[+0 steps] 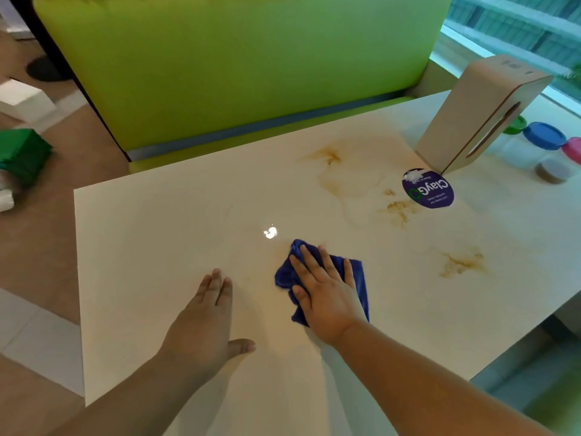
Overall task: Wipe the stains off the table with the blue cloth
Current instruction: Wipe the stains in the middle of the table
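Note:
The blue cloth (356, 278) lies crumpled on the cream table (163, 234), a little below its middle. My right hand (327, 294) presses flat on top of it, fingers spread, covering most of the cloth. My left hand (204, 322) rests flat on the bare tabletop to the left of the cloth, holding nothing. Brown stains show on the table: one at the far middle (328, 155), one beside the sticker (399, 209), and one at the right (459, 262).
A purple round sticker (428, 189) is stuck near a beige tissue box (478, 111) at the far right. Jars with blue (544, 135), pink and green lids stand beyond it. A green bench (239, 64) faces the table's far edge.

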